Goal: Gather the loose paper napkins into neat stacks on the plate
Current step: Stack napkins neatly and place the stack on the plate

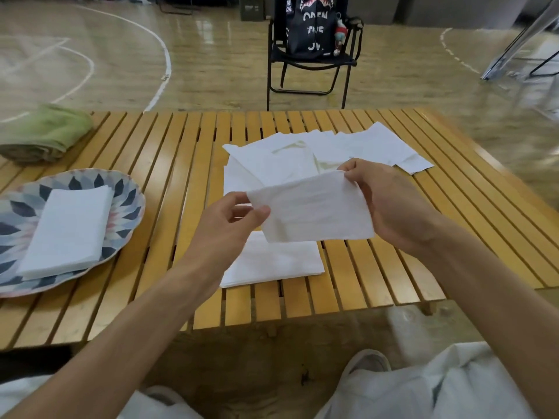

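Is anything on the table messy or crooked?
Yes. The loose napkins behind the hands lie fanned out and overlapping at odd angles, unlike the square stack on the plate.

The napkins (302, 158) are plain white, as is the stack (68, 228) at nine o'clock on the plate (127, 189) — pale, ringed with navy, grey and pink petal shapes. The slatted worktop (181, 146) is honey-yellow; a towel (45, 131) at ten o'clock — moss green.

Shiny wood gym floor (211, 55) with white lines, black folding chair (311, 62) at the top middle, yellow slatted worktop (169, 164) below
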A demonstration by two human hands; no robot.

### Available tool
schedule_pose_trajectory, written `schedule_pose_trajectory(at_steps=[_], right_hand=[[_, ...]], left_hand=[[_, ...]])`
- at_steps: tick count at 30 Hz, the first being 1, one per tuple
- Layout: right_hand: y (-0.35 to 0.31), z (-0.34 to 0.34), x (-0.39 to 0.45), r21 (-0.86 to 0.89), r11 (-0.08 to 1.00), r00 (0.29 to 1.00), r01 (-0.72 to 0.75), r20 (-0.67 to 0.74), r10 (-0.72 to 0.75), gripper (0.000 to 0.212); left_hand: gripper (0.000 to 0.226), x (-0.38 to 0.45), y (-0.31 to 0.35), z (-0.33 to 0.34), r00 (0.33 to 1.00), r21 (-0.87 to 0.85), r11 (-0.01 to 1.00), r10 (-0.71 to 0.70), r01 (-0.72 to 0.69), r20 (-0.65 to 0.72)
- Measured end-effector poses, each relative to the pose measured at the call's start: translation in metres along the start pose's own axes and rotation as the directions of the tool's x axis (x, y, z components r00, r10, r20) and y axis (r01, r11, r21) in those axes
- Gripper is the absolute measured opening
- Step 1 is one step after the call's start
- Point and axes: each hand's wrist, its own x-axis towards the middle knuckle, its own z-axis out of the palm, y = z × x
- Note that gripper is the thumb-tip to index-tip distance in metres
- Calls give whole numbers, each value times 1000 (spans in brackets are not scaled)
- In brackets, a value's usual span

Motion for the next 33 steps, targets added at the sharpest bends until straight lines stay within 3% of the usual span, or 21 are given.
schedule_pose_trajectory(at_steps=[4, 9, 15, 18, 20, 21, 25, 33], right_hand=[[8, -1, 4, 34, 999, 1000, 1, 14, -2, 34], [23, -3, 7, -165, 985, 997, 59, -47, -67, 12], [28, 9, 7, 78, 997, 1000, -1, 17, -1, 29], [32, 14, 7, 63, 998, 998, 21, -56, -18, 18], [35, 17, 6, -3, 1000, 997, 30, -73, -30, 7], [37, 18, 5, -47, 998, 997, 35, -69, -38, 11], [39, 17, 7, -202, 979, 998, -26, -58, 15, 29], [43, 16, 11, 74, 975, 977, -208, -26, 210, 27]], left_hand=[[11, -2, 0, -6, 996, -13, 997, 80, -80, -27], [11, -5, -2, -22, 987, 39, 987, 156, -155, -40], [18, -12, 1, -27, 984, -41, 983, 180, -180, 1], [24, -13, 1, -25, 970, -10, 972, 234, -236, -71], [9, -13, 0, -26, 953, 70, 956, 289, -284, -91], [6, -12, -1, -27, 952, 85, 955, 292, -285, -87], [29, -12, -2, -29, 968, 34, 968, 250, -249, -20], [55, -15, -2, -28, 968, 59, 971, 225, -232, 114]])
